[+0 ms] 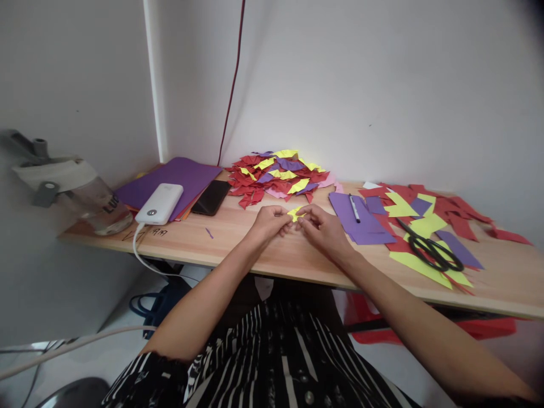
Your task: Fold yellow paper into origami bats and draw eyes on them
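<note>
A small yellow piece of paper point(296, 213) is pinched between both hands above the middle of the wooden table point(238, 243). My left hand point(272, 221) grips its left side, thumb and fingers closed. On the right side my right hand point(319, 224) holds it the same way, and the fingertips hide part of its edges. Straight behind the hands lies a heap of creased red, yellow, purple and pink paper pieces point(276, 175). Purple sheets point(361, 226) with a pen point(354, 208) on top lie just right of my right hand.
Black-handled scissors point(433, 252) rest on red, yellow and purple paper scraps point(425, 226) at the right. At the left are a clear bottle point(93, 204), a white power bank point(160, 204) with a cable, a purple folder-like sheet point(187, 170) and a black phone point(211, 198). A wall stands behind.
</note>
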### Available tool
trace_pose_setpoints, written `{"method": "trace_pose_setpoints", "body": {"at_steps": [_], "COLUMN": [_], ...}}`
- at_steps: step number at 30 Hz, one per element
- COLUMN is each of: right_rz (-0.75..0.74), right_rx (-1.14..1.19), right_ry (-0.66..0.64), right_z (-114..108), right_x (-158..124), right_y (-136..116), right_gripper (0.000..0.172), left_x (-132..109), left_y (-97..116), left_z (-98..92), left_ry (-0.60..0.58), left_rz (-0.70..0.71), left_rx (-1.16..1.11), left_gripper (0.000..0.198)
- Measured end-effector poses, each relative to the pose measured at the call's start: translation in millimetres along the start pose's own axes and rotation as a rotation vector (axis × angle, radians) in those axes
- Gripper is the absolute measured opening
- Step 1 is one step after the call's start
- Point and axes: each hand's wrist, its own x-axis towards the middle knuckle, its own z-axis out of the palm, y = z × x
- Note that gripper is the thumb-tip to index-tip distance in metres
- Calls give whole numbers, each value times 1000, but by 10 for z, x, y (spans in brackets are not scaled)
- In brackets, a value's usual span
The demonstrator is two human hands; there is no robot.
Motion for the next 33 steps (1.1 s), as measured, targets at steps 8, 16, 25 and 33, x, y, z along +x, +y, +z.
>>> {"method": "trace_pose_setpoints", "body": {"at_steps": [8,16,25,33], "right_rz": [-17,-3,-2,-12], "right_rx": [17,71,61,-3], "right_ry": [20,26,49,44], "right_z": [5,16,28,5], "right_x": [-13,-2,-5,-11], "right_y": [-9,20,12,-41], "right_gripper": [15,13,13,13], "left_x": [15,11,13,29], "left_y": [-11,3,1,8], "left_z": [-21,-26,-54,-81], "left_ry": [-12,-44,-73,-119], "left_rz": [-57,-91,-138,-198], "left_rx": [-60,-149,-227,-312], "left_gripper": [15,12,11,10]}}
